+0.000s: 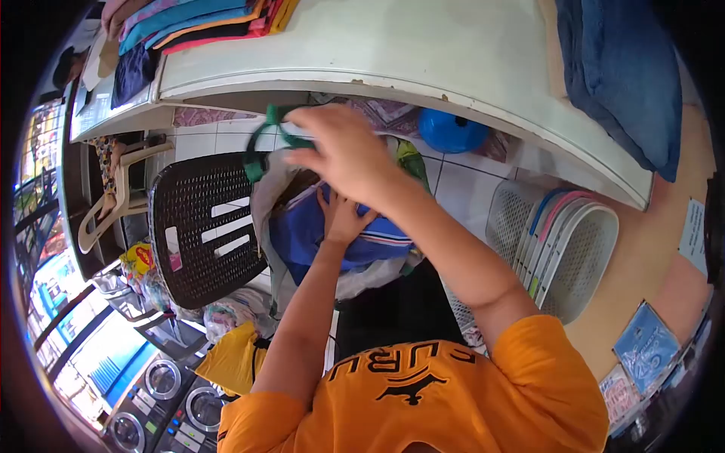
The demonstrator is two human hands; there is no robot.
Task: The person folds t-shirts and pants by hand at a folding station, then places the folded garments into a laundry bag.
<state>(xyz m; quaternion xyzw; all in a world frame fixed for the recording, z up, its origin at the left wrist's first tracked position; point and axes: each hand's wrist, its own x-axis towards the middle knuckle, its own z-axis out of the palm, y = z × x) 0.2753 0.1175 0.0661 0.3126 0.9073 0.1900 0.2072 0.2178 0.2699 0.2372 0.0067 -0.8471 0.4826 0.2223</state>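
A pale fabric bag (266,215) with green handles stands with its mouth wide. Inside it lies folded blue clothing (294,230) with a striped edge. My left hand (343,219) presses down flat on this clothing, fingers spread. Above the bag's far left rim, my right hand (340,147) has its fingers and thumb at a green bag strap (260,143), which loops up from the rim. Motion smears this hand a little, and its far fingers are partly hidden.
A black plastic basket (200,234) stands left of the bag. Stacked white baskets (581,241) are on the right. Beyond is a pale counter (362,45) bearing folded clothes (219,23), with a blue round object (453,130) beneath. Filled plastic bags (234,313) sit at lower left.
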